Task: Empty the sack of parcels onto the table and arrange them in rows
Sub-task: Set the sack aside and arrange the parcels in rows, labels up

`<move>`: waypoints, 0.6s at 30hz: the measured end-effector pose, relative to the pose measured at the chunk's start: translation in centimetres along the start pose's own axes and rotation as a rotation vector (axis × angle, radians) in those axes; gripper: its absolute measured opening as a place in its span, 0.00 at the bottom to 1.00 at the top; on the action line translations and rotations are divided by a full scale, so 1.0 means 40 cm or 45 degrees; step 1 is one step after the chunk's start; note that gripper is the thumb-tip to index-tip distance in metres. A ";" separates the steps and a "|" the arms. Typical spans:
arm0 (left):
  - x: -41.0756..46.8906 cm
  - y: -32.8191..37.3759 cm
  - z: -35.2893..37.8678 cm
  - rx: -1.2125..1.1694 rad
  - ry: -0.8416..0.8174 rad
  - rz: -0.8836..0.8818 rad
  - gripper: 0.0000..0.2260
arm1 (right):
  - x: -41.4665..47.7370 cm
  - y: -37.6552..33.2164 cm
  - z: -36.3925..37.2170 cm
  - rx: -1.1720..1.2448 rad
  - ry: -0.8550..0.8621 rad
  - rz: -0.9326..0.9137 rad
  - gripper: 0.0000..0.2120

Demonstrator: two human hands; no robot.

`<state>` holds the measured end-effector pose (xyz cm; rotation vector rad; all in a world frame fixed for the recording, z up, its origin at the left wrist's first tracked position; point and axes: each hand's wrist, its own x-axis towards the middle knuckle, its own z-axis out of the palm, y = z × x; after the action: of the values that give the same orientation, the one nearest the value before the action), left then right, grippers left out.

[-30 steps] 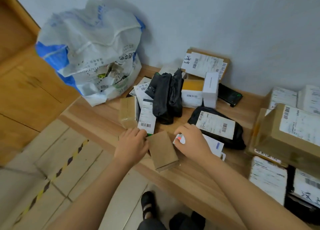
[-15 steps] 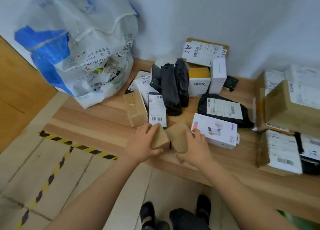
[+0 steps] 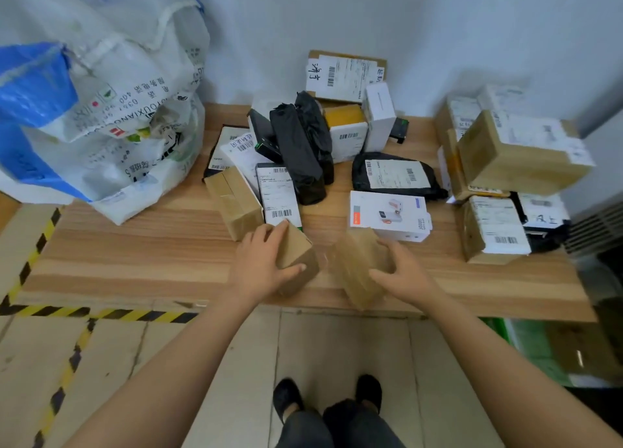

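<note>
**Two small boxes at the front edge, bare wood to either side**

The left hand (image 3: 261, 262) grips a small brown box (image 3: 300, 257), with the fingers curled over its far top corner and the thumb along its near side. The box sits tilted, and its near end is close to the front edge of the table (image 3: 135, 255).

The right hand (image 3: 401, 272) grips a second brown box (image 3: 352, 269), thumb on the near face and fingers wrapped round the far side. This box is motion-blurred. Its near corner lies at the front edge or just past it; I cannot tell which. A narrow gap separates the two boxes.

Open room:
- A wide strip of bare wood runs along the front from the sack (image 3: 101, 110) to the left hand.
- A shorter bare strip lies between the right hand and the stacked cartons (image 3: 515, 154) at the right end.

The sack stands at the left end against the wall, and its bulk reaches past the table's left edge.

The parcels lie unsorted mid-table toward the wall:
- a long brown box (image 3: 234, 201) just beyond the left hand
- black wrapped bundles (image 3: 300, 151)
- a black mailer (image 3: 394, 174)
- a white product box (image 3: 389, 215) just behind the right hand
</note>
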<state>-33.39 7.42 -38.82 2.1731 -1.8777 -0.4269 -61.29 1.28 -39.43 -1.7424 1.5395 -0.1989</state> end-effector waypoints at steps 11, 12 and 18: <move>-0.016 0.059 0.005 -0.336 0.033 -0.130 0.40 | -0.026 -0.003 0.030 -0.434 0.206 -0.012 0.31; -0.016 0.062 0.005 -0.331 0.030 -0.129 0.40 | -0.026 -0.005 0.033 -0.427 0.199 0.010 0.34; -0.013 0.080 0.012 -0.333 0.004 -0.127 0.41 | -0.019 0.021 -0.009 -0.101 0.088 0.041 0.37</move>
<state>-36.60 7.47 -38.08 2.0949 -1.6130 -0.6481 -62.33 1.86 -39.45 -1.7880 1.6438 -0.1855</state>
